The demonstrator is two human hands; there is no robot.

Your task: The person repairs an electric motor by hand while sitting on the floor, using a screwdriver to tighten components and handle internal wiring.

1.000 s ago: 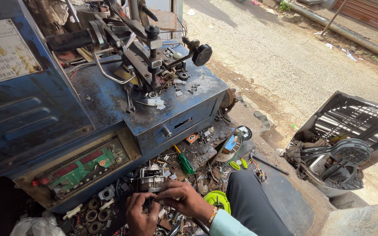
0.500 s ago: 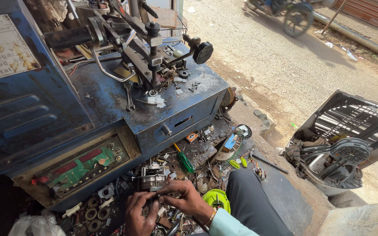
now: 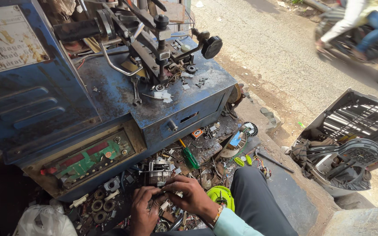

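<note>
- Above the two hands, beyond the fingertips, stands a worn blue machine cabinet (image 3: 123, 94) with an exposed green circuit board (image 3: 86, 159) in its lower panel.
- Just beyond the fingers sits a small electric motor (image 3: 157, 171).
- Right of it lies a green-handled screwdriver (image 3: 190, 157).
- Left hand (image 3: 143, 214) and right hand (image 3: 189, 196) meet over a small part; whether they clench it, I cannot tell.

left hand (image 3: 144, 210) and right hand (image 3: 192, 196) at small motor (image 3: 157, 171); green screwdriver (image 3: 190, 156) nearby
</note>
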